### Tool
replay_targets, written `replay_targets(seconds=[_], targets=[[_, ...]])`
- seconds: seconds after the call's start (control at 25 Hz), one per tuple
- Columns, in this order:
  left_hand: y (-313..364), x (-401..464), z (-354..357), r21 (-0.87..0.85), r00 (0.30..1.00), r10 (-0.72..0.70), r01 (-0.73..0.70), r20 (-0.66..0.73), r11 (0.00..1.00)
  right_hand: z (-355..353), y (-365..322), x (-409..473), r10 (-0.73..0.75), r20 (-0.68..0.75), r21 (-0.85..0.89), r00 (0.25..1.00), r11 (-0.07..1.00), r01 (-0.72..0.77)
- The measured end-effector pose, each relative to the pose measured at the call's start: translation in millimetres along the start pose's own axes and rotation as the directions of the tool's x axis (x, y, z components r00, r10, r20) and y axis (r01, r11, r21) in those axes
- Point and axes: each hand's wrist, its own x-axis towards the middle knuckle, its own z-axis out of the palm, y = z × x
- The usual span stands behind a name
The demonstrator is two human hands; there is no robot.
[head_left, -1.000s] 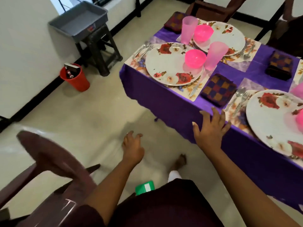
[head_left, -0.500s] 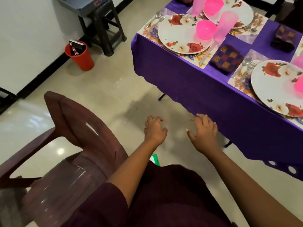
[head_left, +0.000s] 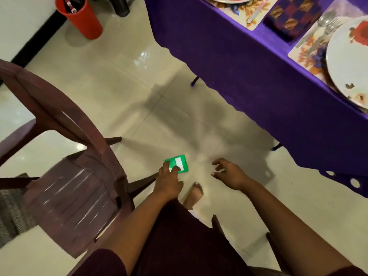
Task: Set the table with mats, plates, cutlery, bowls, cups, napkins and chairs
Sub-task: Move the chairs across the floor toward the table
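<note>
Floor (head_left: pixel 99 80): chair (head_left: pixel 75 188) backrest toward table (head_left: pixel 249 76), upright.

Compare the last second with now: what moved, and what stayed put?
Right hand left the purple tablecloth edge and dropped low, fingers loosely curled, empty. Left hand also lowered, empty, overlapping the green card. Brown plastic chair now nearer. Plates, cutlery unchanged.

A dark brown moulded plastic chair (head_left: pixel 65 176) stands upright on the pale floor, well apart from the purple-clothed table (head_left: pixel 249 76). On the table, a white floral plate (head_left: pixel 348 56) rests on a floral mat (head_left: pixel 310 46), beside metal cutlery (head_left: pixel 326 22) and a folded checked napkin (head_left: pixel 292 14).
</note>
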Motion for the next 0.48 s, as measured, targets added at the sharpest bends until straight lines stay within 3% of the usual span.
replay_targets(seconds=[0.12, 0.28, 0.48], targets=[[-12, 10, 20, -0.049, 0.998, -0.034, 0.036, 0.043, 0.998, 6, 20, 14, 0.068, -0.048, 0.174, 0.997, 0.983, -0.058], [-31, 61, 48, -0.149, 0.975, -0.169, 0.19, 0.141, 0.971, 28, 54, 58, 0.225, -0.061, 0.372, 0.972, 0.909, -0.187], [-51, 171, 104, -0.173, 0.954, -0.278, 0.294, 0.107, 0.94, 88, 121, 149, 0.334, 0.063, 0.352, 0.941, 0.875, -0.334]])
